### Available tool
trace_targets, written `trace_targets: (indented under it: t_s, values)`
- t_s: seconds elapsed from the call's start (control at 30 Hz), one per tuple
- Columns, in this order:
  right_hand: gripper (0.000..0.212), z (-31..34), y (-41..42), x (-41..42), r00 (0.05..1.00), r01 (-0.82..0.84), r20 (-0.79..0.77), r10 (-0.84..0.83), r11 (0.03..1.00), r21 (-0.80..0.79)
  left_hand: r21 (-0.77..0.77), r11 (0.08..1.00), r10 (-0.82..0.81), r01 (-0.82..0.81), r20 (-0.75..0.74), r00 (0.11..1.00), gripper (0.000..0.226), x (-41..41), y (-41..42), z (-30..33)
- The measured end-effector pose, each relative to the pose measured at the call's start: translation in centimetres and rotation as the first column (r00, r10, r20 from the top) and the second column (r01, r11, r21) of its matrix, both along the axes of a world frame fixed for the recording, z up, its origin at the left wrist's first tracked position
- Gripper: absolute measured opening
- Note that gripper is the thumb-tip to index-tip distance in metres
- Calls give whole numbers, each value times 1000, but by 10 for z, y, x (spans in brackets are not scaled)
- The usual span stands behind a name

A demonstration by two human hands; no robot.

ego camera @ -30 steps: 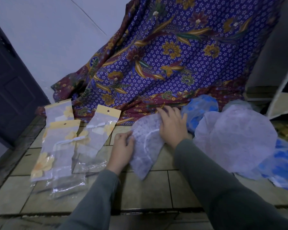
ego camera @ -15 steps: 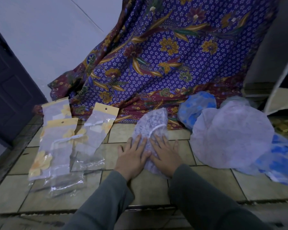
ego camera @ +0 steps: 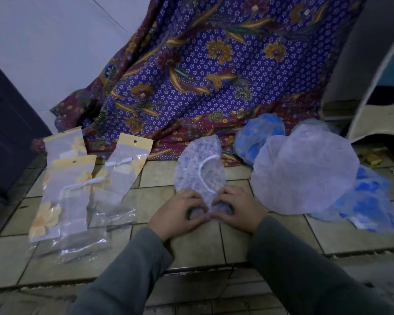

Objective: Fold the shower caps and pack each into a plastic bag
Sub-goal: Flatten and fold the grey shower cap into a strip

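A translucent white shower cap (ego camera: 200, 169) with a faint blue print lies folded lengthwise on the tiled floor, its elastic rim showing as a white curve. My left hand (ego camera: 178, 213) and my right hand (ego camera: 238, 206) sit side by side at its near end, fingers curled around the cap's edge. A stack of clear plastic bags (ego camera: 75, 189) with yellow headers and yellow flowers lies to the left of my hands.
More shower caps lie at the right: a large white one (ego camera: 305, 176), a blue-spotted one (ego camera: 258, 135) behind it, another blue one (ego camera: 369, 201) under it. A purple floral cloth (ego camera: 214, 64) hangs behind. A dark door (ego camera: 7, 133) stands at the left.
My hands went from holding the cap's sides, to pressing flat on it, to curling around its near end. The cap now lies flatter and closer to me.
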State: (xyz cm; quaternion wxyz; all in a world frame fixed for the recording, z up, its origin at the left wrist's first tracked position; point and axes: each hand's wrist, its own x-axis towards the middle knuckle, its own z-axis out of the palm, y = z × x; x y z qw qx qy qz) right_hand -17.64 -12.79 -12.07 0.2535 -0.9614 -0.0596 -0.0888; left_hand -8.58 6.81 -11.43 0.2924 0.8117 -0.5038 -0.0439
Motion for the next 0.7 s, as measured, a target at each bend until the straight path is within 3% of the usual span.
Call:
trace_targets:
  t_s: [0.17,0.37,0.5,0.7]
  values:
    - [45,-1,-11,-14,994,-78,80,78,997,-4,10,1000,19,-18,-45,999,32,1,0,-4]
    - [11,-4,-11,-15,975,-92,200,92,996,-8,-23,999,29,-28,33,999,34,0,-5,-2]
    - [20,-6,-10,-6,980,-17,200,18,1000,-6,-60,996,74,-66,135,988,31,-8,-11,-3]
    - [30,-4,-15,-8,983,97,146,-108,992,82,-64,986,146,-152,-90,985,19,-11,-15,-2]
